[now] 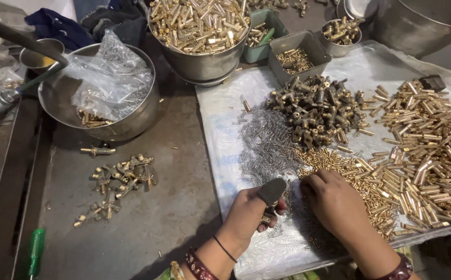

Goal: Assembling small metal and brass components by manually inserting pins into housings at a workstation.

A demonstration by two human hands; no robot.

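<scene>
Your left hand [251,210], thumb capped with a dark guard, pinches a small brass fitting [267,218] over the white sheet [220,114]. At three o'clock, your right hand [334,205] presses its curled fingertips into the small brass pins [339,161]; whether it grips one, I cannot tell. Steel springs [264,145] lie at twelve o'clock.

Metal table [173,155], plastic sheet [220,109], steel bowls [132,122]
</scene>
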